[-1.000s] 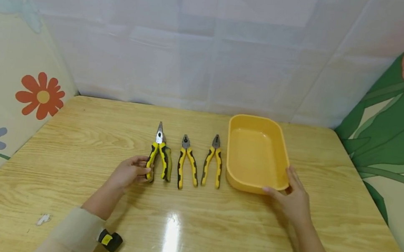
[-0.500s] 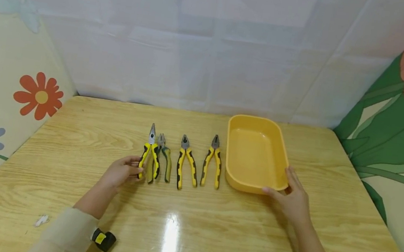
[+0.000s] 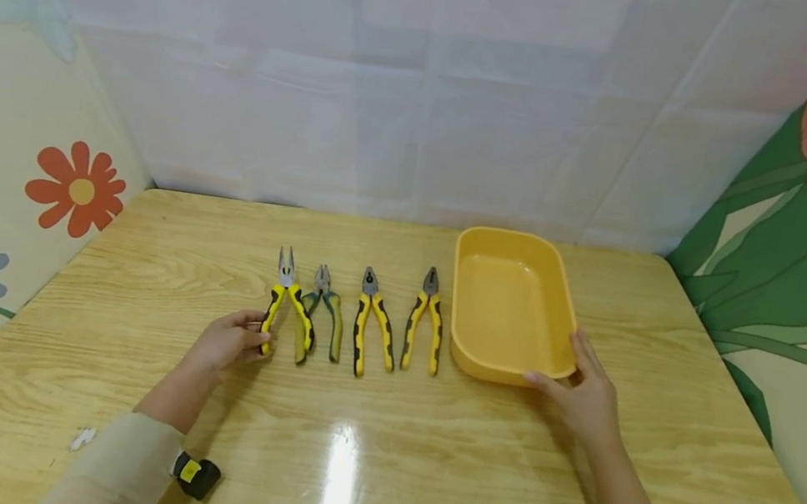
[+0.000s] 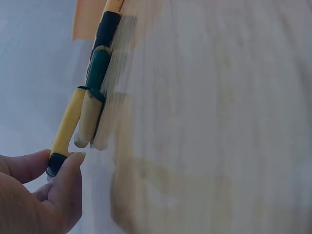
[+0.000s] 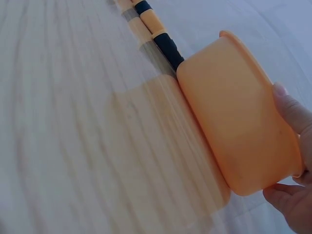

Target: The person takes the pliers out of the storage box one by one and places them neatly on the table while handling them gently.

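In the head view my left hand (image 3: 226,341) pinches the left handle of long-nose pliers (image 3: 286,278) with yellow and black grips. The jaws of these pliers point away and stand parted. Their right handle overlaps diagonal cutters (image 3: 323,282) with olive-green grips. Thumb and fingertips hold the yellow handle end (image 4: 58,161) in the left wrist view. My right hand (image 3: 588,399) grips the near right corner of a yellow plastic basin (image 3: 502,375). Its thumb and fingers lie around the basin wall (image 5: 239,117) in the right wrist view.
Combination pliers (image 3: 364,314) and a second yellow-handled pair (image 3: 432,285) lie between the cutters and the basin. A small white scrap (image 3: 82,438) lies at the front left of the wooden table (image 3: 438,466). A white sheet (image 3: 390,116) hangs behind.
My left hand has moved left with the long-nose pliers, and their jaws have parted. The cutters, mostly covered before, now show. The right hand and basin stay put.
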`<action>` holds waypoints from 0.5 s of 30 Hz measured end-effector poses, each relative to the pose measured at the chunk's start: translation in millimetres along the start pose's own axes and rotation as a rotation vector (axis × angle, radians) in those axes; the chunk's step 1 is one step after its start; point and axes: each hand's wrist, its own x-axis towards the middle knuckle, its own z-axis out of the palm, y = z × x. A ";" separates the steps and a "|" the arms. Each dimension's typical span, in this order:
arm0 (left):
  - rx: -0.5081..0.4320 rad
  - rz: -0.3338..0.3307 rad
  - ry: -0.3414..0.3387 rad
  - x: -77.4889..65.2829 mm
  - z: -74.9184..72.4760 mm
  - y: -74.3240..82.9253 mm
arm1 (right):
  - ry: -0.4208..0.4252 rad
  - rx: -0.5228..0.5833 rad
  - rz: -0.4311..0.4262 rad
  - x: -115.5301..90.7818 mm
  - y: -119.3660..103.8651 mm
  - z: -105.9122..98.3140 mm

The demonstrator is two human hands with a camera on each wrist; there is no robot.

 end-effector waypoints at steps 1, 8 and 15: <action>0.005 -0.003 -0.006 -0.7 -0.8 0.5 | 0.000 0.002 -0.001 0.2 0.0 0.0; -0.009 -0.020 -0.001 -3.8 -6.5 1.8 | -0.007 0.008 0.000 0.5 -0.8 -0.4; -0.044 -0.005 -0.008 -4.4 -13.1 2.1 | -0.006 0.003 0.001 0.0 -0.3 -0.5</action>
